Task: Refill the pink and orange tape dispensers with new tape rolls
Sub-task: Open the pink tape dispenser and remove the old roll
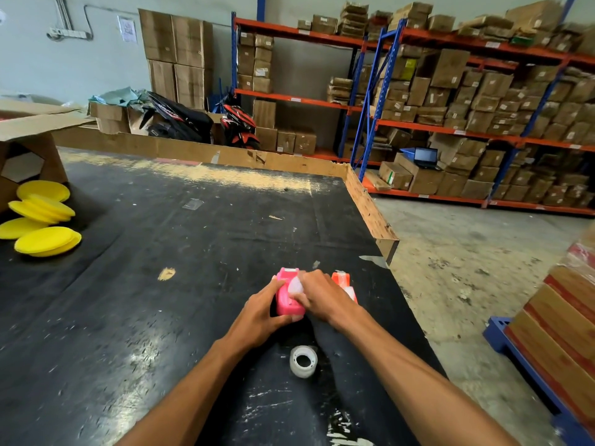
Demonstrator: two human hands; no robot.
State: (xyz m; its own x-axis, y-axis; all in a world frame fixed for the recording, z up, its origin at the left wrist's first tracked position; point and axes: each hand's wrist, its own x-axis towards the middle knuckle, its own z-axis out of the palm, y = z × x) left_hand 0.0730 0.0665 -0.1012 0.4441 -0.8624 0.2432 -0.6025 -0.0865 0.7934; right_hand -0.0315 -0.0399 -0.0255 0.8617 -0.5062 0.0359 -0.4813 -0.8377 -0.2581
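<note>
The pink tape dispenser (287,296) stands on the black table (161,284) near its right edge. My left hand (262,312) grips it from the left side. My right hand (317,296) holds a clear tape roll (294,285) against the top of the pink dispenser. Just right of it, partly hidden behind my right hand, is the orange tape dispenser (343,281). A second clear tape roll (303,361) lies flat on the table between my forearms.
Yellow round pads (42,217) are stacked at the far left beside an open cardboard box (29,140). A cardboard rim (370,214) edges the table's back and right. Stacked boxes on a blue pallet (560,333) stand at right, over the floor.
</note>
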